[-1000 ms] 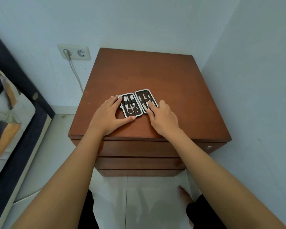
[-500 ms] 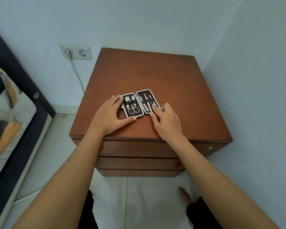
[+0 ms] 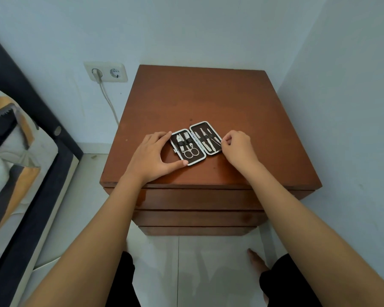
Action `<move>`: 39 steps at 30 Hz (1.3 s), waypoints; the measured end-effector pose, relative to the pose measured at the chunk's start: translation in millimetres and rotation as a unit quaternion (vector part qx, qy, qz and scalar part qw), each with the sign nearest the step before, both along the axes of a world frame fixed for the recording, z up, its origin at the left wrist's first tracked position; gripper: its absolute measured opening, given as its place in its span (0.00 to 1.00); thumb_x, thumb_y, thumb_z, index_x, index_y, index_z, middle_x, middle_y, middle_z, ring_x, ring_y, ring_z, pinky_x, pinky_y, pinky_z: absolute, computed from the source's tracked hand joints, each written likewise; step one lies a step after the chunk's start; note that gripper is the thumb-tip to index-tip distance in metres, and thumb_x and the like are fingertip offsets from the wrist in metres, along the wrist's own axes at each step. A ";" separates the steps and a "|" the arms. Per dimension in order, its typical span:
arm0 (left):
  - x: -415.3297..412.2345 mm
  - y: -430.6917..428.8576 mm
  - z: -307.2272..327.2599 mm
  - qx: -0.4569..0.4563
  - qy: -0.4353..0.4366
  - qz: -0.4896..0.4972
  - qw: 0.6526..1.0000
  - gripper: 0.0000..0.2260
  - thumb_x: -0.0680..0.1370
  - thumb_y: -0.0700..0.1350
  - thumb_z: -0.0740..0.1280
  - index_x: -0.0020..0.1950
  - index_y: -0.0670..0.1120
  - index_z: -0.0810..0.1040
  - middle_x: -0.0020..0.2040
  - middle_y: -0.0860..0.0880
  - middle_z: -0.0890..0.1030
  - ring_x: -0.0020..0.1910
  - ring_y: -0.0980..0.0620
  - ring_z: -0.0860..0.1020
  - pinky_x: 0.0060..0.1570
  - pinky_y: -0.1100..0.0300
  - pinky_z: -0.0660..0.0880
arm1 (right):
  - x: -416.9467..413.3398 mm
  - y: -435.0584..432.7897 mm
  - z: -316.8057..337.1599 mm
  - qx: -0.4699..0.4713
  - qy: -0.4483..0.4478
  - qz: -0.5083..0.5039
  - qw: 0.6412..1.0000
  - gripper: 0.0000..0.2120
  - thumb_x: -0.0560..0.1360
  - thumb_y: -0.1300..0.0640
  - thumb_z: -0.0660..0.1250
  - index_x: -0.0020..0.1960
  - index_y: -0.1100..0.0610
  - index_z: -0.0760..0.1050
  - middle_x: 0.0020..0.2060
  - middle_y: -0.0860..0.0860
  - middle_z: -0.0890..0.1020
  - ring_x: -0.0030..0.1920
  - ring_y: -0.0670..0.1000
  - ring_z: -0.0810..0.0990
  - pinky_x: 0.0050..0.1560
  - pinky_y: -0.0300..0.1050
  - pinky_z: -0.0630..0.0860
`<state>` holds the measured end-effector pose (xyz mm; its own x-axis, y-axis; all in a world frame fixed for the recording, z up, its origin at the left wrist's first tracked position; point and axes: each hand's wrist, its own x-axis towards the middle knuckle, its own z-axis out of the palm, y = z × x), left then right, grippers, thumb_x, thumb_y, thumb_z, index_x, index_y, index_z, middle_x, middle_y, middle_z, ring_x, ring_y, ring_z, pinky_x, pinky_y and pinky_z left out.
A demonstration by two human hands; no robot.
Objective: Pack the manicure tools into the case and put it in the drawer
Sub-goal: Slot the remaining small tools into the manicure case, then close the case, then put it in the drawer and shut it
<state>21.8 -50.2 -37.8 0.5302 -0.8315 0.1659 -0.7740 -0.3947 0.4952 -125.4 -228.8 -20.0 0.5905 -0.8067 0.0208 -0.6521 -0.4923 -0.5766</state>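
Case (image 3: pixel 196 142): lies open flat on the table (image 3: pixel 242 103), near its front edge; tools (image 3: pixel 187 145) strapped in both halves. Left hand (image 3: pixel 152 155): spread, bracing the case's left edge, gripping nothing. Right hand (image 3: pixel 237 147): fingers curled at the right edge; hold cannot be told. Step, judged: fold the right half over squarely, left hand steadying. Drawers (image 3: pixel 197 199): shut, must open first. Nearby: socket (image 3: pixel 106 72), bed (image 3: pixel 13 151). Nothing obstructs.

**Background only**

You've got a double wall socket (image 3: pixel 106 72) left of the nightstand, white cable (image 3: pixel 108 100) plugged into its left outlet and hanging down. Bed (image 3: pixel 20 165) with orange-grey bedding at far left. White tile floor (image 3: pixel 193 262) below.
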 end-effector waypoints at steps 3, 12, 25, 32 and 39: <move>-1.4 1.3 -1.7 -0.023 -0.014 -0.007 1.000 0.40 0.64 0.71 0.63 0.70 0.50 0.69 0.62 0.54 0.73 0.59 0.53 0.67 0.57 0.57 0.67 | 5.6 -5.8 4.8 -0.021 0.083 0.014 0.996 0.12 0.77 0.61 0.53 0.53 0.61 0.74 0.54 0.58 0.74 0.57 0.59 0.72 0.53 0.53 0.71; -33.3 -3.7 -5.6 -0.112 0.103 0.016 0.988 0.21 0.69 0.54 0.73 0.59 0.48 0.79 0.45 0.53 0.77 0.41 0.54 0.72 0.42 0.58 0.72 | -0.9 -7.7 22.9 -0.097 -0.032 0.079 0.992 0.07 0.79 0.63 0.54 0.49 0.60 0.71 0.49 0.54 0.69 0.47 0.56 0.73 0.46 0.48 0.71; -68.0 -18.8 -11.2 -0.126 0.055 0.145 0.980 0.25 0.70 0.59 0.70 0.61 0.46 0.78 0.46 0.51 0.79 0.47 0.51 0.75 0.45 0.54 0.74 | -45.7 22.2 -6.2 -0.138 -0.101 0.191 0.967 0.11 0.77 0.62 0.62 0.58 0.61 0.76 0.55 0.56 0.77 0.57 0.55 0.74 0.60 0.44 0.70; -68.9 -21.8 -12.3 -0.059 -0.017 0.136 0.989 0.27 0.77 0.61 0.57 0.72 0.49 0.65 0.62 0.48 0.74 0.57 0.48 0.71 0.51 0.57 0.66 | -39.9 24.5 -13.8 -0.039 -0.082 0.095 0.991 0.21 0.79 0.53 0.59 0.70 0.59 0.66 0.70 0.54 0.70 0.71 0.52 0.65 0.70 0.42 0.58; -67.8 -25.4 -15.1 -0.017 -0.052 0.139 0.989 0.27 0.78 0.60 0.56 0.73 0.48 0.63 0.65 0.47 0.72 0.59 0.47 0.70 0.51 0.55 0.66 | -33.9 34.0 -18.5 -0.027 -0.076 0.061 0.995 0.21 0.79 0.54 0.59 0.70 0.59 0.65 0.70 0.54 0.69 0.71 0.52 0.64 0.72 0.45 0.59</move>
<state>-46.0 -75.5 -52.9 0.7163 -0.6487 0.2572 -0.6850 -0.5835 0.4361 -159.3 -194.9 -38.6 0.6704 -0.7246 0.1599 -0.4926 -0.5957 -0.6344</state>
